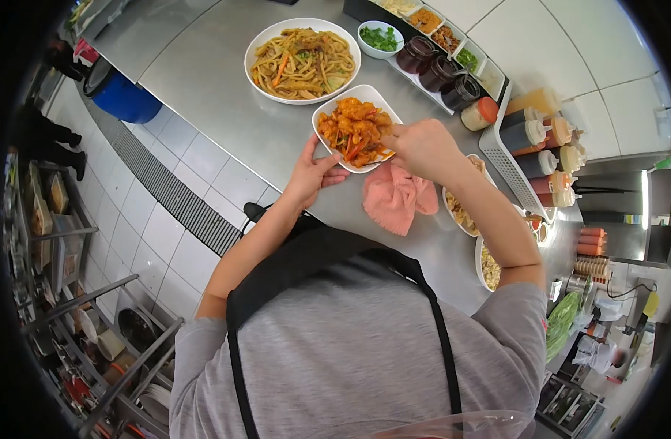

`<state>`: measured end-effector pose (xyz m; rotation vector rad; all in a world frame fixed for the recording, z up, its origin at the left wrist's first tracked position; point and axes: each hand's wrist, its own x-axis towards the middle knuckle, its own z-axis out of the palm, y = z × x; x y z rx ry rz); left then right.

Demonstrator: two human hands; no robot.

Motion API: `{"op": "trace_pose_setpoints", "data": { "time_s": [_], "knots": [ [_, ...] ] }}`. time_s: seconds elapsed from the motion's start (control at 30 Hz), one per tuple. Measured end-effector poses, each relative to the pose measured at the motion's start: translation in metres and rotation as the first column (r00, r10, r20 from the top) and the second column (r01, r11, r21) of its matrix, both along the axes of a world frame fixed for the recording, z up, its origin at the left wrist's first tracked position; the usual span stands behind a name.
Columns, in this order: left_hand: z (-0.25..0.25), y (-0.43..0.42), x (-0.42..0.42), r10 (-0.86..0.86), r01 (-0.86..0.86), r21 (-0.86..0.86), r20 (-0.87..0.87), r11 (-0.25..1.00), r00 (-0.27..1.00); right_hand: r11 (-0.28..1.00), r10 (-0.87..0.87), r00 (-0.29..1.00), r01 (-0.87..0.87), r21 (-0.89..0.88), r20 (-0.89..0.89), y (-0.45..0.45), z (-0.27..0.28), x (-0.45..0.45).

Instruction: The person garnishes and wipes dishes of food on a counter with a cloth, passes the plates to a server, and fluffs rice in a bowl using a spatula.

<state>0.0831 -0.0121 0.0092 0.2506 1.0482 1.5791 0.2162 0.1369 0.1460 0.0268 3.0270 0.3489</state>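
Note:
A white square bowl (322, 110) of orange-sauced food (356, 126) stands on the steel counter (204, 80). My left hand (317, 174) rests against its near left edge, thumb by the rim and fingers apart below it. Fingers closed together, my right hand (423, 150) is at the bowl's right rim; what it pinches, if anything, is too small to name. Just below the bowl lies a crumpled pink cloth (400, 196). A round white bowl of noodles (303, 64) sits beyond, beside a small bowl of chopped greens (380, 38).
Dark jars (439, 73) and a red-lidded shaker (479, 114) line the back. Squeeze bottles (551, 157) stand in a white basket (512, 164) at right. More food dishes (490, 263) lie under my right arm. A blue barrel (127, 95) and another person's legs (54, 139) are at left.

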Motion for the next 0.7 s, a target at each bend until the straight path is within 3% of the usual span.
{"op": "trace_pose_setpoints", "data": {
  "time_s": [0.17, 0.4, 0.57, 0.67, 0.7],
  "knots": [
    [-0.002, -0.001, 0.0, -0.004, 0.004, -0.004, 0.001, 1.0, 1.0, 0.997, -0.049, 0.998, 0.047, 0.063, 0.026, 0.009, 0.012, 0.004],
    [-0.001, 0.0, 0.0, 0.001, -0.001, -0.011, 0.007, 1.0, 1.0, 0.998, -0.064, 0.998, 0.064, 0.023, 0.006, 0.012, 0.005, 0.005],
    [-0.001, -0.001, -0.001, 0.005, -0.005, -0.005, 0.016, 1.0, 1.0, 0.979, -0.203, 0.969, 0.203, 0.016, 0.143, 0.001, 0.055, -0.007],
    [-0.002, -0.001, 0.001, 0.002, -0.003, 0.002, 0.021, 1.0, 1.0, 0.993, -0.115, 0.992, 0.114, -0.023, -0.048, -0.005, 0.054, -0.032],
    [-0.002, 0.0, 0.0, 0.003, -0.003, 0.011, 0.021, 1.0, 1.0, 0.996, -0.087, 0.996, 0.087, -0.002, -0.029, -0.006, 0.047, -0.042]
  ]
}}
